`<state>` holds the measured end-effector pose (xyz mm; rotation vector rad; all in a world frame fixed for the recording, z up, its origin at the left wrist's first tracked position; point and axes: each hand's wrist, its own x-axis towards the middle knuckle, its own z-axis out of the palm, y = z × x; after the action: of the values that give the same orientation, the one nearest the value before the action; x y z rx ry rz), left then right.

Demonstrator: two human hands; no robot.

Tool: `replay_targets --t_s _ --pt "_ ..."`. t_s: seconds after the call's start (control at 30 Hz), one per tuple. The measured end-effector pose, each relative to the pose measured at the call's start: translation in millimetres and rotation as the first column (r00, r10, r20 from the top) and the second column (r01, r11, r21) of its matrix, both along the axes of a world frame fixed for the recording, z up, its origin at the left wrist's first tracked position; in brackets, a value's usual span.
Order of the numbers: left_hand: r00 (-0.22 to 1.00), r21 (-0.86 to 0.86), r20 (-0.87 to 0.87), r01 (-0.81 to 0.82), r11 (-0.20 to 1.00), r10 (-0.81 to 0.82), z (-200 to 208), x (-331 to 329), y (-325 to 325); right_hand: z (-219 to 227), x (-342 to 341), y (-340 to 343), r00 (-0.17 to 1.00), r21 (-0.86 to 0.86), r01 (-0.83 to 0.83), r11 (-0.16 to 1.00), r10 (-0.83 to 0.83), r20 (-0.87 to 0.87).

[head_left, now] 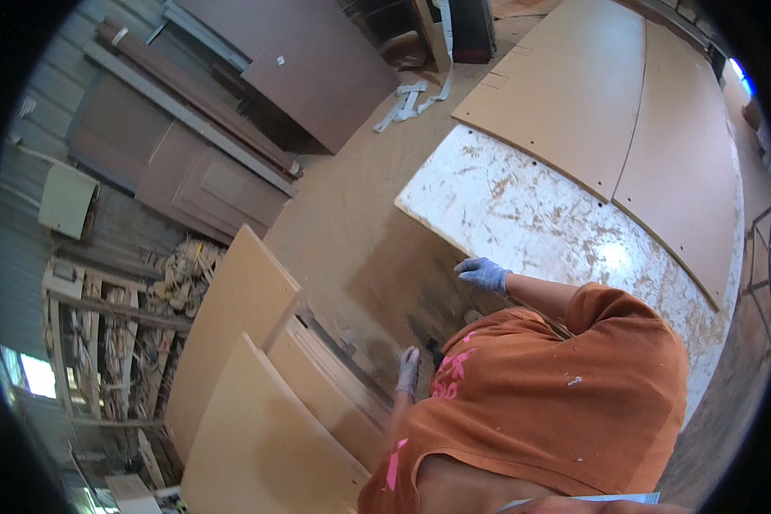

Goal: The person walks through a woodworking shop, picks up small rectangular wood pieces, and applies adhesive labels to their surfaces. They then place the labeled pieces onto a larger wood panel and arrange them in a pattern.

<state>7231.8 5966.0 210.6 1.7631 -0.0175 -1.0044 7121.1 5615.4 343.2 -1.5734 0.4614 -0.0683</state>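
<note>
My right hand (485,275), in a pale grey glove, is at the near edge of a white-topped table (497,193) smeared with brown dust. Its fingers reach out loosely past the edge, holding nothing. Lower and to the left hangs my left hand (408,370), gloved the same way. Its fingers point forward, loosely extended, with nothing visible in them. Beside it lean several tan boards (261,437), apart from the hand. On the far part of the table lie two large tan panels (565,94) side by side, with small dark holes along their near edges.
Brown panels (325,73) and long boards (192,111) lean against the far-left wall. A rack (111,343) full of scrap pieces stands at the left. White strapping (407,103) lies on the dusty floor (342,188) between the wall and table.
</note>
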Motion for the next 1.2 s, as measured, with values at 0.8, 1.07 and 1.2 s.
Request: replay_targets --t_s 0.8,1.07,1.2 --pt "0.919 -0.084 -0.238 0.304 0.949 -0.315 9.0 550.7 -182.6 27.6 383.4 -283.1 0.404 0.771 0.578 0.266 -0.914 0.012" --pt "0.936 -0.090 -0.049 0.344 0.935 -0.349 41.7 634.2 -368.6 16.0 395.9 -433.8 -0.079 0.800 0.511 -0.316 -0.943 -0.322" --pt "0.909 -0.053 -0.043 0.413 0.909 -0.415 30.5 668.5 -450.4 3.0 385.1 -518.2 -0.304 0.804 0.335 -0.491 -0.864 -0.401"
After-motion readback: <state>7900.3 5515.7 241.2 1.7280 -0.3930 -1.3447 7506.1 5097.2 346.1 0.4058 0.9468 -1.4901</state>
